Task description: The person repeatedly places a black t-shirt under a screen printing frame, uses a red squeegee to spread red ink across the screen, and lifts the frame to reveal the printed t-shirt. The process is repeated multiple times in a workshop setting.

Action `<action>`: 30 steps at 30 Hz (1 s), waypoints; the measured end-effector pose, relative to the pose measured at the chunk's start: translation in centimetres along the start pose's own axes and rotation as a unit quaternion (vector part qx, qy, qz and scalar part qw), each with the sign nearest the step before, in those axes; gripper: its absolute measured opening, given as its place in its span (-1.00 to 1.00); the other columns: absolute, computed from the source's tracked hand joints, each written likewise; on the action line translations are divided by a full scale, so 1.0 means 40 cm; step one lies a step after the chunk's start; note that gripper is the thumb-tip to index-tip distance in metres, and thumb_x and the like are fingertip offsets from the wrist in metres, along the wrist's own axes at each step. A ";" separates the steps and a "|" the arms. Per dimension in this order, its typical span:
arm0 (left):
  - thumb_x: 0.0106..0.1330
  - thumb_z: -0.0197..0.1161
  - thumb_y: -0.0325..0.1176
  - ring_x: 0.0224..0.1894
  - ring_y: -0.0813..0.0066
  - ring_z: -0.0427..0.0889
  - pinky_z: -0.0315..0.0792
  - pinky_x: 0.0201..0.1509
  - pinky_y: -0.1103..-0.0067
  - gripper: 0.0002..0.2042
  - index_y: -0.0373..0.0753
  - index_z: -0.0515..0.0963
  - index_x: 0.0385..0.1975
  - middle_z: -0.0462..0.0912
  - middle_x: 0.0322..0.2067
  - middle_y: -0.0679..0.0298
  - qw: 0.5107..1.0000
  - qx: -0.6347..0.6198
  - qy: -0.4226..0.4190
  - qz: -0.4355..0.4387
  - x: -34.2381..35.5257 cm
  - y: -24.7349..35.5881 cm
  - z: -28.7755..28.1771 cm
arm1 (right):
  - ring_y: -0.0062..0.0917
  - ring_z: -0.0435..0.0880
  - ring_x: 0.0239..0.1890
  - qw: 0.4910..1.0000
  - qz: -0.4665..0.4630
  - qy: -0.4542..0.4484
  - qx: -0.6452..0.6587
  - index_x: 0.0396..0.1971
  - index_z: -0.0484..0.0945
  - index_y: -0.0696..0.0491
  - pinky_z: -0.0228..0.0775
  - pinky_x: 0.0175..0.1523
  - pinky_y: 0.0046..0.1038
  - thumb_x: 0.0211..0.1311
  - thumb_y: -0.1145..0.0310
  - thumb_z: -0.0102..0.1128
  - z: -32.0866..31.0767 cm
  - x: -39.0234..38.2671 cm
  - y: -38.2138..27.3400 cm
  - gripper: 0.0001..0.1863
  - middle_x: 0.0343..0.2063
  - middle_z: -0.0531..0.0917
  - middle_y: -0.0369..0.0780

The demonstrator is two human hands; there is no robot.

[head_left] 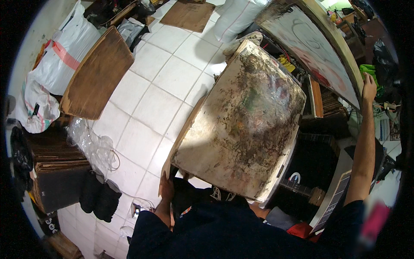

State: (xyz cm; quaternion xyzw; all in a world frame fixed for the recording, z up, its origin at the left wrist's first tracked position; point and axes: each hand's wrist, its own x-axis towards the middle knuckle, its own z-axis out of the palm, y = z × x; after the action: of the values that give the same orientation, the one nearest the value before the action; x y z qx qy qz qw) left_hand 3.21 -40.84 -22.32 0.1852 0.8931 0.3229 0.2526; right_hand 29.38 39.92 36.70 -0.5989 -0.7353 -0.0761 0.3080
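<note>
My right hand point(369, 87) reaches far out to the right, its fingers closed on the wooden edge of a large framed board point(317, 45) with smeared red and grey marks on its white face. Low at the left, my left hand point(166, 186) grips the near end of a thin brown board point(186, 123). That board runs along the left side of a stained white slab point(241, 116), which is covered in dark blotches and paint-like smears. Part of my left hand's fingers is hidden behind the board's edge.
White tiled floor point(157, 103) stretches to the left. There stand a brown wooden panel point(99, 73), white sacks point(71, 47), a clear plastic bag point(92, 144) and a stack of brown sheets point(60, 157). A flat brown sheet point(187, 15) lies at the far end, near another white sack point(237, 17).
</note>
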 end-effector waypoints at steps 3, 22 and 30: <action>0.47 0.03 -0.28 0.15 -0.14 0.58 0.48 0.16 0.13 -0.60 -0.19 0.48 0.26 0.61 0.10 -0.08 0.999 -0.017 0.012 -0.034 0.009 -0.023 0.010 | -0.32 0.65 0.04 1.000 -0.007 -0.010 -0.015 0.11 0.67 -0.10 0.36 0.23 -0.20 0.49 -0.12 -0.02 -0.001 -0.011 -0.006 -0.50 -0.02 0.70 -0.15; 0.43 0.22 -0.12 -0.21 -0.09 0.72 0.55 -0.14 0.20 -0.74 -0.13 0.75 -0.20 0.75 -0.31 0.00 0.875 0.307 0.366 0.076 0.378 0.506 -0.894 | -0.12 0.68 -0.02 0.999 -0.019 -0.042 -0.017 0.06 0.65 0.00 0.41 0.15 -0.23 0.40 -0.16 0.00 -0.003 0.002 -0.041 -0.44 -0.12 0.73 -0.05; 0.53 0.21 -0.07 -0.31 0.63 0.57 0.45 -0.19 0.60 -0.56 -0.46 0.67 -0.17 0.70 -0.37 0.35 0.899 -0.026 0.424 0.102 0.176 0.399 -1.713 | -0.11 0.66 0.09 0.998 -0.020 -0.054 0.019 0.10 0.63 0.02 0.40 0.20 -0.25 0.41 -0.16 -0.01 0.005 0.041 -0.041 -0.41 0.02 0.71 -0.04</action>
State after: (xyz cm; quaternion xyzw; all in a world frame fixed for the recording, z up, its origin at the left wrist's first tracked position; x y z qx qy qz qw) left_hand -38.90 -58.94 31.55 0.1146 0.8830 0.4182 -0.1798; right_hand 27.65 40.93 37.87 -0.5815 -0.7640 -0.0357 0.2772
